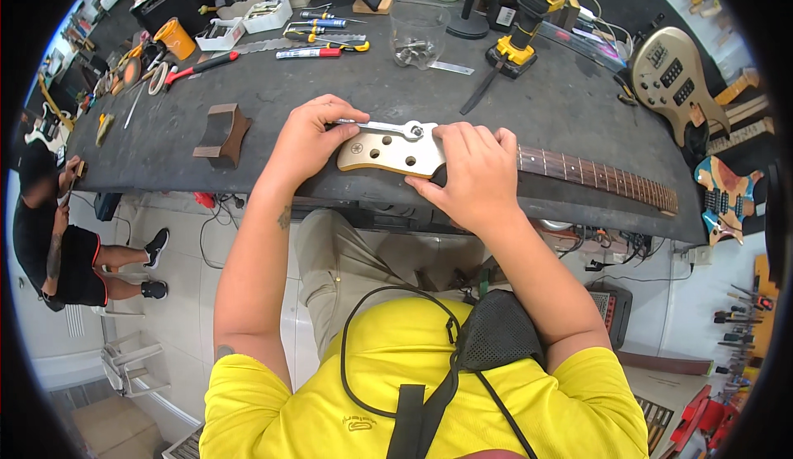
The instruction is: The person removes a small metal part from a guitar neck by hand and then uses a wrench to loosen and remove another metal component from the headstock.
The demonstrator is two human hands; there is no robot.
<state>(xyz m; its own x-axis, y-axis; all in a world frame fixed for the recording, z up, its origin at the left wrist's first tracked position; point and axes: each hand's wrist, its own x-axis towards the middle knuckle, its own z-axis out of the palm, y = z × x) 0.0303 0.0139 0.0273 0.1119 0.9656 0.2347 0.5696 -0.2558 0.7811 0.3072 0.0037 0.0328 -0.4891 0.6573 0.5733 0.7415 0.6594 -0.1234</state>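
A guitar neck (595, 172) lies on the dark bench, its dark fretted board running off to the right. Its pale gold headstock (384, 152) has several round holes and sits between my hands. My left hand (318, 133) is closed round the handle of a silver wrench (388, 129). The wrench's ring end sits over a small metal fitting (417, 130) near the headstock's far edge. My right hand (479, 166) grips the neck where it meets the headstock, thumb on the near side and fingers over the far side.
A brown curved wooden block (221, 135) stands to the left. Farther back are a clear cup of metal parts (415, 42), screwdrivers (322, 23), a red marker (308, 53) and a yellow cordless drill (524, 26). Guitar bodies (677, 79) line the right side. Another person (62, 220) works at far left.
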